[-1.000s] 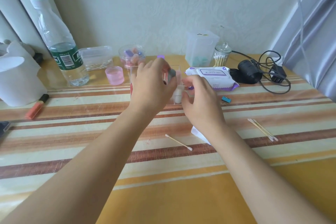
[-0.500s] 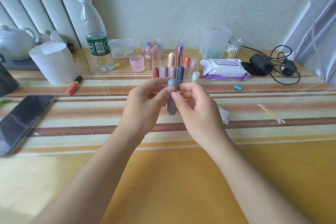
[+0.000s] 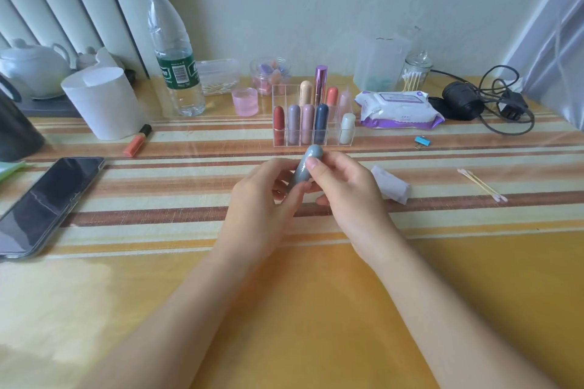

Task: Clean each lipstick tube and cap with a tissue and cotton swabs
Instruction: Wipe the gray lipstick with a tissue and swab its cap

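Both grips are clenched on one thing: a grey, round-ended plastic lipstick tube (image 3: 308,164), held above the striped yellow bench (image 3: 284,309), just in front of a clear acrylic organiser (image 3: 328,140) in which other capped lipsticks are stood upright.

- Left-hand grip (image 3: 262,196): wrapped round the lower body of the tube.
- Right-hand grip (image 3: 347,189): upper half pinched, thumb laid across the near face, fingers behind.
- Long axis: tilted. The lower end is pointed toward the person and leftward. The domed top is pointed away and slightly right, toward the organiser.
- Seam between cap and body: cannot be made out. The cap is judged not yet pulled off.

Relation to be watched: the cap end is held by the right-hand grip and the body by the left. Separation is judged to be made along the long axis, the two grips being drawn apart, up-right and down-left.

A folded white tissue (image 3: 390,184) is laid on the bench just beside the right-hand grip, on its outer side. Thin pink-tipped cotton swabs (image 3: 482,185) are laid farther right, well apart. Both are nearer the right-hand grip, so the wiping tools are judged likelier to be fetched by that side.
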